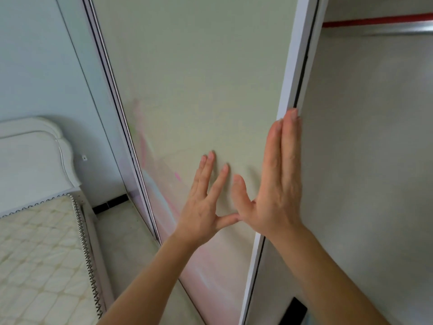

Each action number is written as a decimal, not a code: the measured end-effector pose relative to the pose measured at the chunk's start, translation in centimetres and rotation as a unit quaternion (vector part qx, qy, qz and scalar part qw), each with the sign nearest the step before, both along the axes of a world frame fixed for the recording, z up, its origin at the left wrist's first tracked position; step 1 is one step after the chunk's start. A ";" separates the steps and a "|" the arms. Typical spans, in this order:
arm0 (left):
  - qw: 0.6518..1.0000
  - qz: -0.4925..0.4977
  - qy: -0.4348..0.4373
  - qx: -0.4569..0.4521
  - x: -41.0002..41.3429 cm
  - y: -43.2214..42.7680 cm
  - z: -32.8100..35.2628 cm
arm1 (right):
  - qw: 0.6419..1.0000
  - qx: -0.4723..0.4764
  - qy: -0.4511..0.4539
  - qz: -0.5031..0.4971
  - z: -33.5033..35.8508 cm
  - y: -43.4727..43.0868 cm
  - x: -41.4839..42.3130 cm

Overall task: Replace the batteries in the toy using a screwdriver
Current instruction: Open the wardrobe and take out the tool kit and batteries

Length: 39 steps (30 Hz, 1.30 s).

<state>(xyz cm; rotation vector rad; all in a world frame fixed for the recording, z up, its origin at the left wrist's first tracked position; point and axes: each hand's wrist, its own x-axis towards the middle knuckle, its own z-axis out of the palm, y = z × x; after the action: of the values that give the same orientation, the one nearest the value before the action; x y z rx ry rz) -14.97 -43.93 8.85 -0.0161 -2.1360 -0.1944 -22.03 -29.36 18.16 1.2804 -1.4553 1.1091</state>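
No toy, battery or screwdriver is in view. My left hand [203, 202] presses flat against a pale green sliding door panel [199, 78], fingers straight and spread. My right hand [276, 181] lies with straight fingers along the panel's white right edge frame [297, 66], fingertips at the frame's dark seam. The thumbs of both hands nearly touch. Neither hand holds anything.
A bed with a quilted mattress [39, 254] and a white headboard [32, 156] stands at the left. Tiled floor [126, 242] runs between bed and door. To the right of the frame is a pale inner surface [375, 160], with a red strip [375, 19] at the top.
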 end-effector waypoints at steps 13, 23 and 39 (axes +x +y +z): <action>0.999 0.008 -0.025 0.035 -0.4 -10.4 0.4 | 1.000 0.021 0.015 0.016 0.3 -10.3 -1.0; 0.997 0.017 -0.045 0.061 0.0 -14.0 1.1 | 0.999 0.038 0.020 0.008 0.7 -14.4 -1.2; 0.995 0.065 -0.069 -0.007 3.7 -4.5 -1.3 | 0.983 0.165 0.014 -0.086 -3.0 -6.5 -2.6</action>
<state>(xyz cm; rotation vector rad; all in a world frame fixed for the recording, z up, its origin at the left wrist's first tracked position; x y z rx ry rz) -11.28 -48.48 7.54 0.1304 -2.2677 -0.1063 -24.65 -35.89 15.15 1.3561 -1.7440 0.7547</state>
